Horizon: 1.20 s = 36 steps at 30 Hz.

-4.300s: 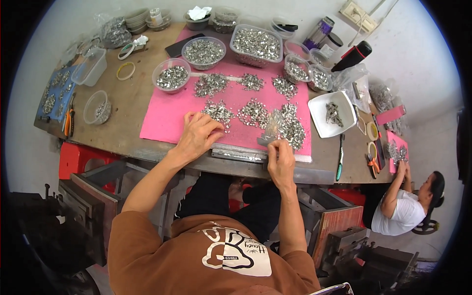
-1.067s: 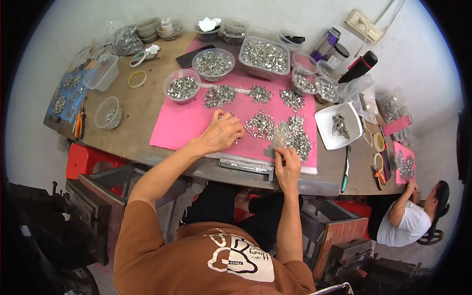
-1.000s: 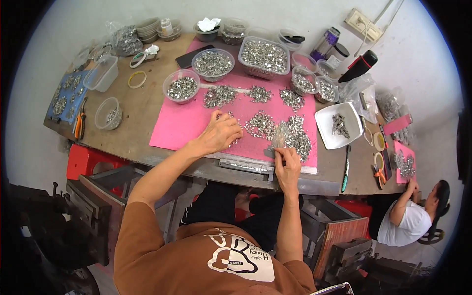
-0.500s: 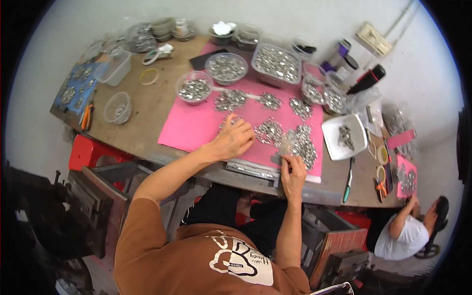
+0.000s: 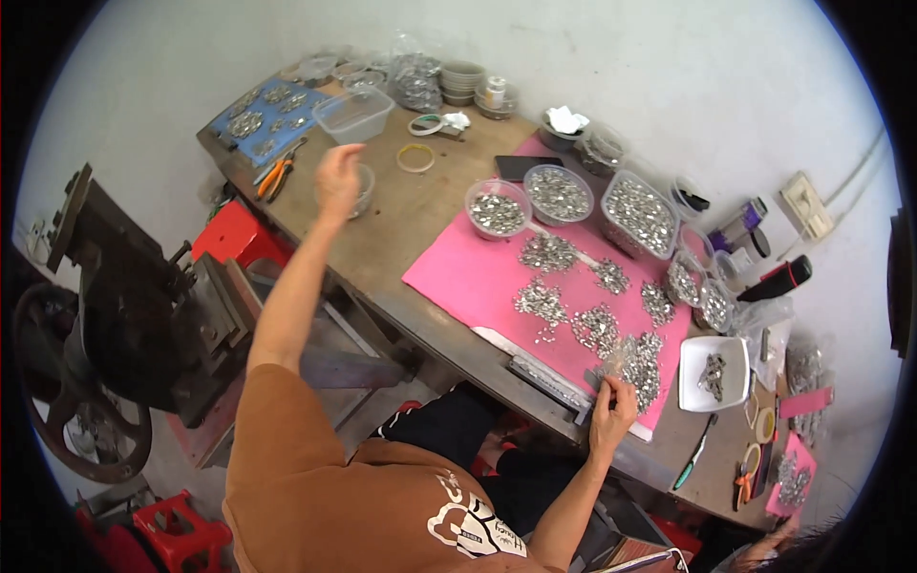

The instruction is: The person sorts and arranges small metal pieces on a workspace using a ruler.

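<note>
My left hand [image 5: 338, 184] is raised at a small clear tub [image 5: 364, 195] and partly covers it; its fingers are blurred, and whether anything is in them does not show. At the front of a pink mat [image 5: 449, 272], the fingers of my right hand [image 5: 612, 417] are closed on a small flat grey plate [image 5: 593, 378]. Right beside that plate lies a large heap of small shiny metal pieces [image 5: 646, 368]. More such pieces lie in separate piles, among them a loose pile [image 5: 541, 300] and a denser pile [image 5: 548, 253].
Round tubs [image 5: 498, 209] and a rectangular tub [image 5: 639, 216] full of metal pieces line the mat's back. A white tray [image 5: 714, 373] stands to the right. Orange-handled pliers [image 5: 277, 179] and a blue mat [image 5: 267, 122] lie left. A dark press with a wheel [image 5: 81, 382] stands beside the bench.
My left hand has left the pile on the pink mat and moved left to the small clear tub. The view has swung left. My right hand stays by the large heap with the plate.
</note>
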Each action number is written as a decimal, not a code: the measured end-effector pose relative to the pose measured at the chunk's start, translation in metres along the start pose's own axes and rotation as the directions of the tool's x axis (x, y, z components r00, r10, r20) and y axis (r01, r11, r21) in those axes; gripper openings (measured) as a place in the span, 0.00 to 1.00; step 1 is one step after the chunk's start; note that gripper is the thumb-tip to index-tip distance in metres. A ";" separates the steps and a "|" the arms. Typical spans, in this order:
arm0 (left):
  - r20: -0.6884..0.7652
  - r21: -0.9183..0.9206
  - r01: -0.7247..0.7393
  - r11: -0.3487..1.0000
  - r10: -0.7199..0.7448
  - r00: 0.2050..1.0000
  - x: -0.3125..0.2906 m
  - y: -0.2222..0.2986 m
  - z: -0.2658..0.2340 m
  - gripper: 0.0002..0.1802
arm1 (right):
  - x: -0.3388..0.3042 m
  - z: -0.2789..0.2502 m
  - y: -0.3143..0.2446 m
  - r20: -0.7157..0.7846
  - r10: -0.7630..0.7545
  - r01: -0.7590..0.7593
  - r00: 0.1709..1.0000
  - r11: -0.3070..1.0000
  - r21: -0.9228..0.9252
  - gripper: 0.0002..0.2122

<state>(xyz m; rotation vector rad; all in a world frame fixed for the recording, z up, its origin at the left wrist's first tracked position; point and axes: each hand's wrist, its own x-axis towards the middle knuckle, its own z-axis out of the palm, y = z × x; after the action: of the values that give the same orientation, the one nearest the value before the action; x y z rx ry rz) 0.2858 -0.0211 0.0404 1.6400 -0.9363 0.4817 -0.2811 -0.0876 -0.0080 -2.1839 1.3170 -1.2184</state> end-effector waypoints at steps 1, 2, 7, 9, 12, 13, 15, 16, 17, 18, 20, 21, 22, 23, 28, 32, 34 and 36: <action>-0.002 0.118 -0.034 0.992 0.035 0.999 0.007 -0.017 -0.016 0.10 | 0.001 0.000 0.000 -0.015 0.006 -0.007 1.000 1.000 -0.011 0.04; 0.137 0.316 -0.105 0.943 0.064 0.989 0.012 -0.056 -0.038 0.10 | 0.001 0.003 0.000 -0.005 0.009 -0.009 1.000 1.000 0.004 0.04; 0.489 0.715 -0.297 0.633 -0.149 0.859 0.016 -0.043 -0.033 0.11 | 0.000 0.001 0.000 0.010 0.057 -0.057 0.998 0.998 0.010 0.05; 0.405 0.624 -0.375 0.685 0.128 0.906 0.022 0.011 -0.013 0.10 | 0.001 0.003 0.000 -0.028 0.022 -0.022 0.999 1.000 -0.005 0.05; 0.312 0.172 -0.499 0.850 0.433 0.846 0.014 0.094 0.037 0.08 | 0.001 0.000 -0.004 -0.014 0.011 -0.012 1.000 1.000 -0.022 0.05; 0.342 -0.037 -0.492 0.870 0.474 0.812 0.002 0.117 0.055 0.08 | 0.000 0.000 -0.004 -0.024 0.019 -0.020 1.000 0.999 -0.034 0.05; 0.425 -0.420 -0.372 0.827 0.542 0.725 -0.050 0.150 0.101 0.09 | -0.001 0.000 -0.003 -0.013 0.025 -0.025 1.000 0.999 -0.023 0.05; 0.513 -0.540 -0.326 0.776 0.611 0.603 -0.074 0.167 0.116 0.14 | -0.001 -0.001 -0.006 -0.005 0.035 -0.035 0.999 0.999 -0.029 0.05; 0.519 -0.551 -0.335 0.764 0.628 0.580 -0.100 0.175 0.139 0.17 | -0.002 -0.002 -0.006 -0.014 0.041 -0.042 0.999 0.998 -0.043 0.05; 0.526 -0.557 -0.345 0.755 0.642 0.557 -0.119 0.177 0.157 0.20 | -0.002 0.000 -0.004 -0.018 0.033 -0.034 0.999 0.999 -0.032 0.05; 0.570 -0.405 -0.423 0.811 0.586 0.576 -0.131 0.179 0.181 0.22 | -0.002 0.000 -0.002 -0.031 0.030 -0.031 0.999 0.999 -0.024 0.04; 0.607 -0.223 -0.494 0.840 0.516 0.604 -0.140 0.181 0.191 0.25 | -0.003 0.000 -0.005 -0.038 0.050 -0.052 0.998 0.998 -0.043 0.04; 0.648 -0.149 -0.452 0.879 0.432 0.627 -0.142 0.171 0.200 0.24 | -0.001 0.002 -0.007 -0.032 0.035 -0.036 0.999 0.999 -0.031 0.04; 0.656 -0.179 -0.422 0.889 0.427 0.622 -0.140 0.165 0.204 0.22 | 0.001 0.002 -0.007 -0.026 0.020 -0.020 0.999 1.000 -0.023 0.04; 0.616 -0.349 -0.293 0.890 0.454 0.644 -0.131 0.152 0.209 0.12 | 0.005 0.004 -0.003 -0.073 -0.013 0.011 0.997 1.000 -0.029 0.04; 0.593 -0.403 -0.216 0.889 0.433 0.679 -0.125 0.146 0.209 0.07 | 0.004 0.001 0.000 -0.072 0.019 -0.017 0.997 1.000 0.015 0.04; 0.566 -0.400 -0.263 0.878 0.462 0.683 -0.125 0.146 0.207 0.05 | 0.002 0.000 0.000 -0.048 0.023 -0.020 0.999 0.999 0.051 0.05; 0.557 -0.425 -0.216 0.879 0.442 0.703 -0.126 0.155 0.203 0.06 | 0.001 0.000 0.001 -0.041 0.005 -0.003 0.999 0.999 0.044 0.05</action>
<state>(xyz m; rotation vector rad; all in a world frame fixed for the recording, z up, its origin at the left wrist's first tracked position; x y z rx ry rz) 0.0555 -0.1805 -0.0136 1.3238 -1.7581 -0.0386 -0.2818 -0.0892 -0.0084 -2.1363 1.2973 -1.2846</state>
